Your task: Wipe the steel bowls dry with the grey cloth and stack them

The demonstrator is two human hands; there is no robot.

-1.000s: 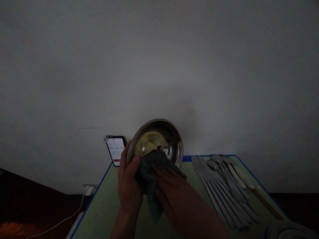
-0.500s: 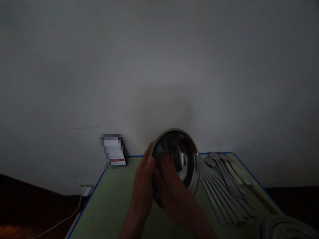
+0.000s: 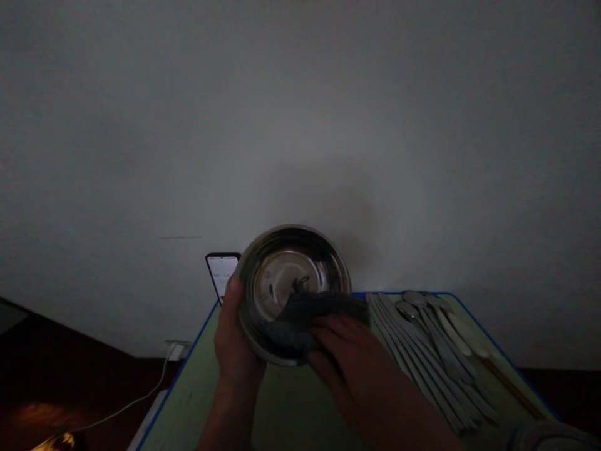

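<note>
A shiny metal bowl is held up above the table with its inside facing me. My left hand grips its left side, the thumb over the rim and the other fingers hidden behind. At the lower right of the bowl, my right hand is closed on a dark grey cloth. The cloth lies against the inner wall and over the rim. The right fingertips are partly lost in the cloth and the dim light.
Several knives and spoons lie fanned on the right of the green table. A phone leans on the wall behind the bowl. A white cable runs from a wall plug at left. A blurred round object sits at the lower right corner.
The bowl has moved left and turned to face me more. My right hand has drawn from deep inside toward the lower right rim, and the cloth now shows. The view has shifted slightly.
</note>
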